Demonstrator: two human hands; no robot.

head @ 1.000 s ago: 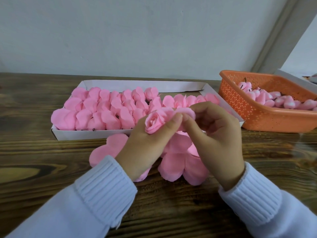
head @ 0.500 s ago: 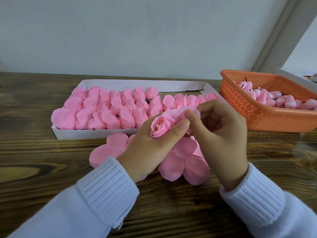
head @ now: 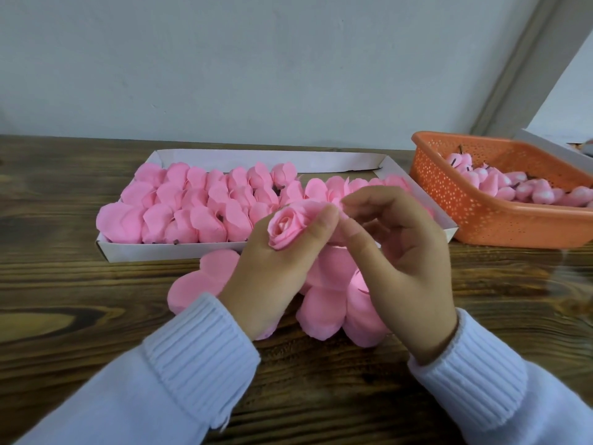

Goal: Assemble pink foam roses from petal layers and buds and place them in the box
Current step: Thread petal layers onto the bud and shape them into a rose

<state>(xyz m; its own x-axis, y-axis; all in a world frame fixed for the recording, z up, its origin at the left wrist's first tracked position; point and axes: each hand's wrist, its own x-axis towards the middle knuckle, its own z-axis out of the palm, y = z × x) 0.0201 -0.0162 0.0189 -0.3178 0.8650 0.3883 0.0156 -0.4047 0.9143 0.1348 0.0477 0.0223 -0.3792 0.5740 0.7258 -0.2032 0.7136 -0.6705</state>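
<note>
My left hand (head: 272, 274) grips a pink foam rose (head: 284, 229), thumb pressed on its side, the bud facing up and left. My right hand (head: 407, 268) is right beside it, with index fingertip and thumb pinching the rose's outer petal layer at the back. Both hands hover just in front of the white box (head: 154, 253), which holds several rows of pink roses (head: 192, 207). Flat pink petal layers (head: 324, 311) lie on the table under my hands, partly hidden by them.
An orange perforated basket (head: 481, 226) with several pink buds (head: 513, 187) stands at the right, touching the box's corner. A white box edge (head: 552, 149) shows behind it. The dark wooden table (head: 64, 300) runs to a grey wall.
Both hands have lifted the rose slightly and shifted it right. The right fingers have loosened and spread a little at the petal.
</note>
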